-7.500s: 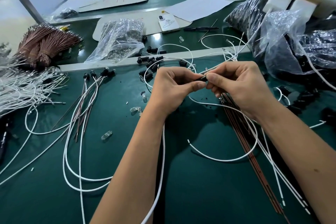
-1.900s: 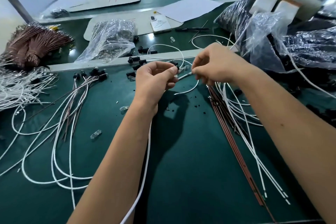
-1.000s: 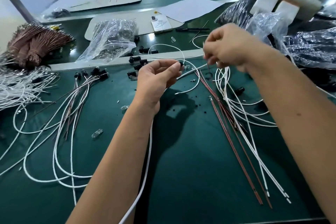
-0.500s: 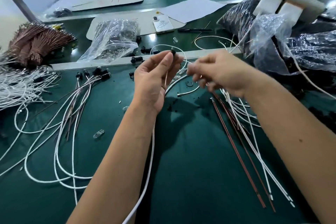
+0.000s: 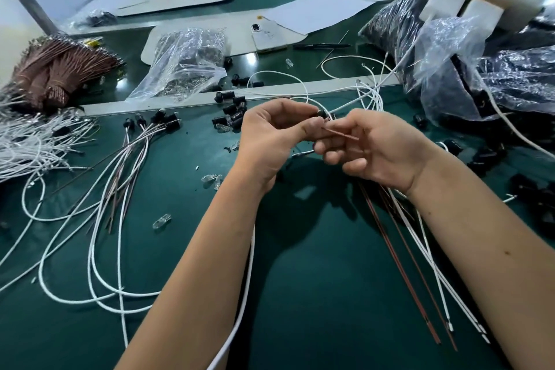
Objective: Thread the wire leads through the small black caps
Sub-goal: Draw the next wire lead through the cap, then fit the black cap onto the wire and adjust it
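The brown wire lead (image 5: 341,133) lies nearly level above the counter (image 5: 300,279), its long axis running left to right, its left tip toward the small black cap (image 5: 321,114); the left hand (image 5: 270,135) pinches that cap; the right hand (image 5: 381,149) pinches the lead, lower than half a second ago.

Bright overhead light; soft shadows under arms; glare on plastic bags (image 5: 450,48); wide-angle edge bending
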The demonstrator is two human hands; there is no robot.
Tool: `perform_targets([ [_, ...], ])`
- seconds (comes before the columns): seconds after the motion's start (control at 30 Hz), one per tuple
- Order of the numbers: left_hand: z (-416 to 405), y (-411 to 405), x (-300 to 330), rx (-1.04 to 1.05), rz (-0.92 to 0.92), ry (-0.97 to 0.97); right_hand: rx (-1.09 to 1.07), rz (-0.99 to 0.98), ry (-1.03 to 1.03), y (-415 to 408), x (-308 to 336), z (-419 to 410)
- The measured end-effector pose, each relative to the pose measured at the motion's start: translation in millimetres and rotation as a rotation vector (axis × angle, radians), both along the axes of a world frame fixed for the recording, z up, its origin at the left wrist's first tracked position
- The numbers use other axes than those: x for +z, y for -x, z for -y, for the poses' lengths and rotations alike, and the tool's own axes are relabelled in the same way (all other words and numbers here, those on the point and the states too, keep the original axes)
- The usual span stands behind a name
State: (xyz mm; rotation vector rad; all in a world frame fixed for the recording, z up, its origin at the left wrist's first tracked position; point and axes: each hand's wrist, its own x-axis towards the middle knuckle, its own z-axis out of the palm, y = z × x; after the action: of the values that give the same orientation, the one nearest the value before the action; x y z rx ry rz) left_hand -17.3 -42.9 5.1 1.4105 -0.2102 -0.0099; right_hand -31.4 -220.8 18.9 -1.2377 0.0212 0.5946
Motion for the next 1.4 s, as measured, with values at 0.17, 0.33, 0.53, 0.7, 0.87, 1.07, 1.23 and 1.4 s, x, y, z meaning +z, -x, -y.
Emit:
perform_targets([
  [0.17,-7,-2,1,-0.049,0.035,-0.019,0.118,0.098,0.075,0,-4,6],
  [0.33,-11,-3,6,0.035,0.041,0.017,-0.006,0.132,0.085,0,-2,8],
  [0.53,-22,-9,4,0.078,-0.036,-0.012,-0.467,0.357,-0.057,-2,-1,1],
  [0.7,-18,-7,0,0.023,0.015,-0.081,-0.591,0.516,0.038,0,-2,-4],
  [0.87,-16,-7,0,0.017,0.026,-0.077,-0.6,0.579,0.109,4,-2,-9],
  [1.07,-14,-7,0,0.038,0.014,-0.059,-0.583,0.572,0.124,7,1,-11],
  [1.23,-13,-7,1,0.015,0.014,-0.04,-0.602,0.575,0.138,7,0,-12],
  [1.4,-12,-6,0,-0.008,0.019,-0.033,-0.59,0.592,0.129,6,-1,-12],
])
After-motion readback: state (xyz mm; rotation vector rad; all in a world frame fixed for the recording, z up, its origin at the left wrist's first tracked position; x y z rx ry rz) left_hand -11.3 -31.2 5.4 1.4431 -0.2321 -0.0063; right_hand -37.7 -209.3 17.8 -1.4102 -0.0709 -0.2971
